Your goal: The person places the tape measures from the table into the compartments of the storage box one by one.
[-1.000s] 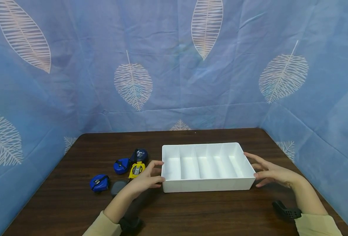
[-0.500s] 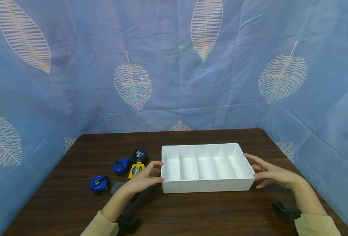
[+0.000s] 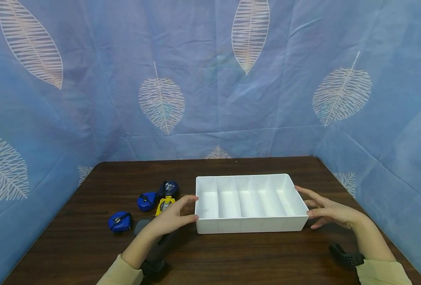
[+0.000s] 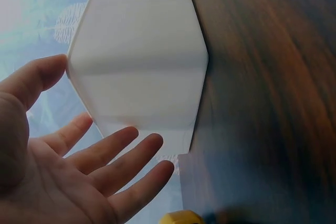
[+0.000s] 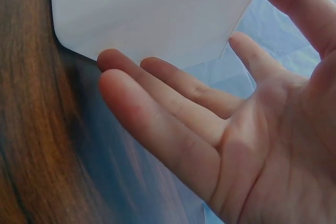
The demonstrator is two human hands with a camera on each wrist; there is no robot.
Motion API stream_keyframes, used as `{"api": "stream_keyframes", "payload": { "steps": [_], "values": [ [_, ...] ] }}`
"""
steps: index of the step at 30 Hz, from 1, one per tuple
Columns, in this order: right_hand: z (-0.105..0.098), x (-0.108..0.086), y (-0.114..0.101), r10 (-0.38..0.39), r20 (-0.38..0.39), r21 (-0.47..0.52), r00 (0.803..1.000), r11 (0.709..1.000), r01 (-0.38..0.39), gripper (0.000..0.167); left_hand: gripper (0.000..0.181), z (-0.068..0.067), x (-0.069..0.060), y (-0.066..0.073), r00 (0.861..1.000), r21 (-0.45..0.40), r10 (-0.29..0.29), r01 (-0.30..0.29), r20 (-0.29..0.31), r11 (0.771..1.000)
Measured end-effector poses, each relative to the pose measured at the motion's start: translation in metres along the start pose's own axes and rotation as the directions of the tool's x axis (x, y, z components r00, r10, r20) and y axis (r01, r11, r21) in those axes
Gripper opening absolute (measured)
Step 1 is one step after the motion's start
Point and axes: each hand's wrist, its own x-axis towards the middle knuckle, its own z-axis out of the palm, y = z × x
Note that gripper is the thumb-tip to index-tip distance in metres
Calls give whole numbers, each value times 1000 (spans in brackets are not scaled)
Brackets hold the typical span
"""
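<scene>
A white divided tray (image 3: 250, 226) sits on the dark wooden table, with nothing in its compartments. My left hand (image 3: 171, 219) is at its left end, thumb and index fingertip touching the rim. In the left wrist view, the other fingers reach loosely toward the tray's end wall (image 4: 139, 51). At the opposite end is my right hand (image 3: 333, 209), its thumb and index fingertip against the rim. Its remaining fingers extend beside the tray's outer wall (image 5: 152, 14) in the right wrist view; whether they touch it I cannot tell. Neither hand wraps around the tray.
Left of the tray lie several tape measures: a blue one (image 3: 119, 221), another blue one (image 3: 147, 201), a dark blue one (image 3: 170, 188) and a yellow one (image 3: 164, 205). A dark grey rounded item (image 3: 141, 225) is partly hidden by my left arm. Patterned blue cloth (image 3: 196, 99) surrounds the table.
</scene>
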Motion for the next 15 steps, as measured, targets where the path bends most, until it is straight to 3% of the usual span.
{"api": "stream_keyframes", "payload": {
  "steps": [15],
  "values": [
    [1, 1, -2, 3, 7, -24, 1000, 1000, -3, 75, 50, -8, -3, -1, 999, 114, 42, -43, 15, 993]
  ]
}}
